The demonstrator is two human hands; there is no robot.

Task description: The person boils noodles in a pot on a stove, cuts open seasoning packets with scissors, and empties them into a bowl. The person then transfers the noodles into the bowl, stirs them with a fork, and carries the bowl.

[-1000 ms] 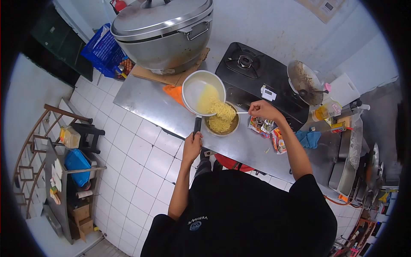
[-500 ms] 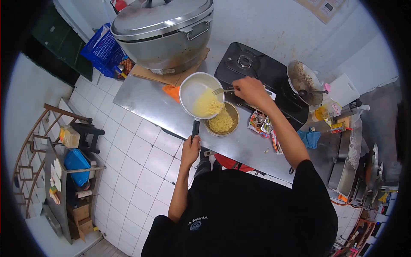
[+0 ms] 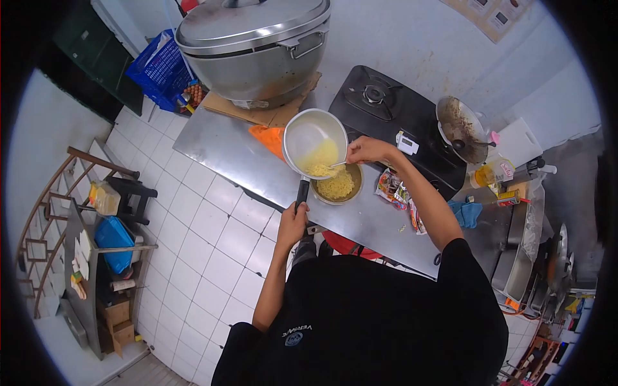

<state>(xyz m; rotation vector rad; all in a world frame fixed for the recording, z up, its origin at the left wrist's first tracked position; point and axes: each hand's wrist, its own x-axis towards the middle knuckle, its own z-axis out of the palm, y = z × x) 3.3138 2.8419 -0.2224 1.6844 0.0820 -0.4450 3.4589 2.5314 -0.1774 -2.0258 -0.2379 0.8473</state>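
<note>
My left hand [image 3: 293,222] is wrapped round the black handle of a saucepan [image 3: 306,134], which is tilted over a metal bowl [image 3: 355,192]. Yellowish broth and some noodles lie at the pan's lower side. More yellow instant noodles [image 3: 336,186] fill the bowl beneath the pan's rim. Between the fingers of my right hand [image 3: 368,150] is a fork [image 3: 338,164], its head at the noodles by the pan's edge. Torn noodle packets [image 3: 391,189] lie on the counter to the right of the bowl.
A black gas stove [image 3: 380,106] stands behind the bowl, with a dirty wok [image 3: 460,125] on its right burner. At the counter's left end sits a large lidded pot [image 3: 257,71]. An orange cloth [image 3: 267,138] lies beside the saucepan, and a blue cloth [image 3: 465,213] lies farther right.
The fork in my right hand has moved down and left, to the pan's lower edge. The noodles in the pan now sit lower at its rim. My left hand still grips the handle.
</note>
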